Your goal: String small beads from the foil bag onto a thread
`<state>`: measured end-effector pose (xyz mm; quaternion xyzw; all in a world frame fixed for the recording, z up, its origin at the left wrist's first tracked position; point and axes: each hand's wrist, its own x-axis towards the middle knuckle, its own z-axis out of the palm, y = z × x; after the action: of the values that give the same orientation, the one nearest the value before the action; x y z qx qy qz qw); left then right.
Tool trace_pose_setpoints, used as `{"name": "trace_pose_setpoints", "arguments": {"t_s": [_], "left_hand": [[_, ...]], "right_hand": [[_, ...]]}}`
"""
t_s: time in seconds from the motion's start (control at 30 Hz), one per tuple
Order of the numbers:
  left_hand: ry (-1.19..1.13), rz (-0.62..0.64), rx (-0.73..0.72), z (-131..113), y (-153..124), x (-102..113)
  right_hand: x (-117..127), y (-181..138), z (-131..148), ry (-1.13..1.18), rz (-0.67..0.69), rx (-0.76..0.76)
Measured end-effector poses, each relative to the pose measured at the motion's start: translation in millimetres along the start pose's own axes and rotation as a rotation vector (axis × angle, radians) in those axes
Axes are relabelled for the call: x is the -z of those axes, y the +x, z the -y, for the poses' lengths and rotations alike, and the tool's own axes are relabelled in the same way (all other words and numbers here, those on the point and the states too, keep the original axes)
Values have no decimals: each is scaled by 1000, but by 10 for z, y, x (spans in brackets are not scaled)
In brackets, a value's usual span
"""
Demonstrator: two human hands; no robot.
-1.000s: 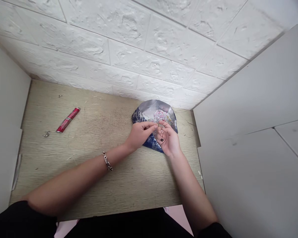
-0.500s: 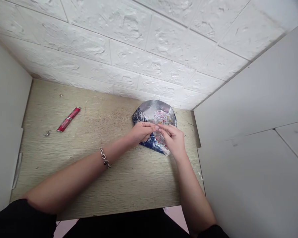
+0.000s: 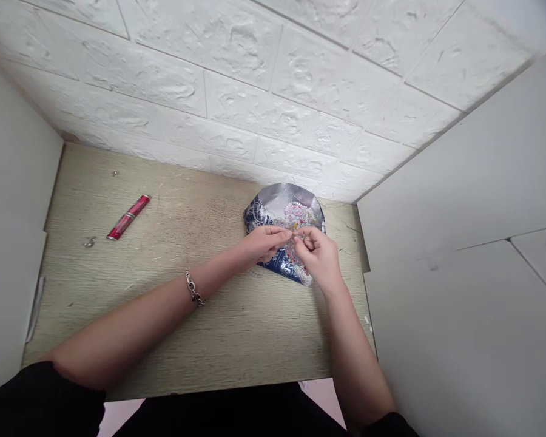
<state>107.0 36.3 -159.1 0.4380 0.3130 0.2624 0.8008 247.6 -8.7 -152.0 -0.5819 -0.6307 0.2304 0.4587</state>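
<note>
My left hand [image 3: 264, 244] is closed in a pinch over the beads, its fingertips pointing right. Facing it, my right hand [image 3: 319, 254] also pinches, with thumb and forefinger close to the left fingertips. Whatever lies between the fingers is too small to make out. Below both hands is an opened foil packet [image 3: 281, 262], dark blue outside and silvery inside. Loose small beads [image 3: 296, 211] in pink, clear, red and yellow are heaped in it, and my hands hide part of them.
A red tube-shaped packet [image 3: 128, 217] lies on the wooden tabletop [image 3: 186, 346] at the left. Small metallic bits [image 3: 90, 242] rest near it. A white brick-pattern wall [image 3: 236, 97] stands behind, with a pale panel [image 3: 459, 243] at the right and another [image 3: 13, 230] at the left.
My right fingertips have drawn slightly back to the right from the left ones and curled more. My left hand keeps its pinch nearly in place. The view has shifted a little.
</note>
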Motion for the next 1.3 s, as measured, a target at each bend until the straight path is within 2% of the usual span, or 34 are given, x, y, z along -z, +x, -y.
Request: {"name": "trace_pose_setpoints", "arguments": {"t_s": [0.13, 0.27, 0.43, 0.6, 0.77, 1.3], "left_hand": [[20, -47, -19, 13, 10, -4], [20, -97, -44, 17, 10, -9], [8, -85, -66, 19, 8, -12], [17, -71, -67, 27, 15, -14], [24, -69, -69, 39, 25, -9], [3, -102, -68, 37, 19, -25]], "right_hand": [[-14, -1, -9, 45, -7, -51], [-22, 20, -22, 215, -8, -175], [-20, 53, -52, 467, 27, -340], [-63, 46, -69, 668, 62, -410], [-95, 36, -52, 682, 80, -458], [-98, 37, -63, 714, 74, -468]]}}
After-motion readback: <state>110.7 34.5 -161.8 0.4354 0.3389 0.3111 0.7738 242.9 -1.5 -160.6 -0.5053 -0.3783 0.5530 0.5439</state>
